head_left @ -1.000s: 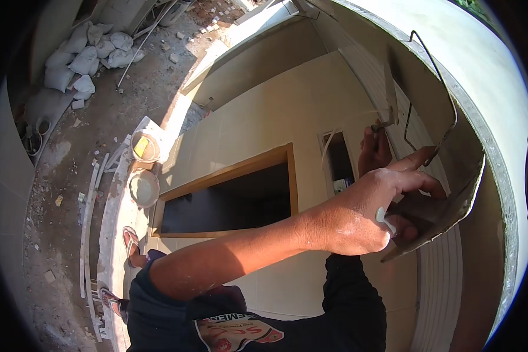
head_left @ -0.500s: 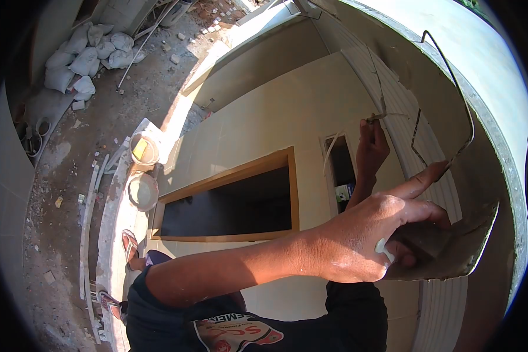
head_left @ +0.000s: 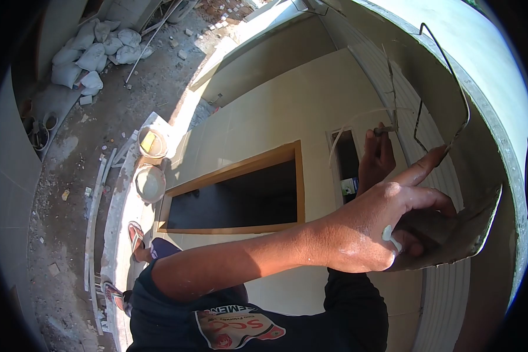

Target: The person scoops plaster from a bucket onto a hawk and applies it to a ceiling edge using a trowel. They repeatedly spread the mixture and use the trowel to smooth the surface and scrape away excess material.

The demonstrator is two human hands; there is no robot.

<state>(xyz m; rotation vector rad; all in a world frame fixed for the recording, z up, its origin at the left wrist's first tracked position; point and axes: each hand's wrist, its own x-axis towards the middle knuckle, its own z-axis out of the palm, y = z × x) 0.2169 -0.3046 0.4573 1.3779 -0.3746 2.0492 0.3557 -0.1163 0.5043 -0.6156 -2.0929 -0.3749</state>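
Note:
My left hand point(head_left: 372, 226) reaches across the foreground, back towards me, with pale paste on its skin. Its thumb and bent fingers close on a thin grey plate point(head_left: 463, 249) with a pale edge; part of the plate is hidden behind the hand. The index finger stretches to a bent metal rod point(head_left: 464, 97), touching or nearly touching it. Farther back, my right hand point(head_left: 376, 163) pinches the end of a thin bent wire point(head_left: 391, 88) near the wall. My left hand and forearm partly cover the right arm.
A wood-framed opening point(head_left: 302, 188) and a narrow dark recess point(head_left: 347, 155) break the tiled wall. Two buckets point(head_left: 151, 183) stand on a ledge by my sandalled feet point(head_left: 136, 237). White sacks point(head_left: 91, 57) and long strips point(head_left: 94, 229) lie on the rubble-strewn ground.
The view has shifted a little, so the ground and buckets sit farther right. My right hand has moved slightly down relative to the wire. The left hand keeps its hold on the plate.

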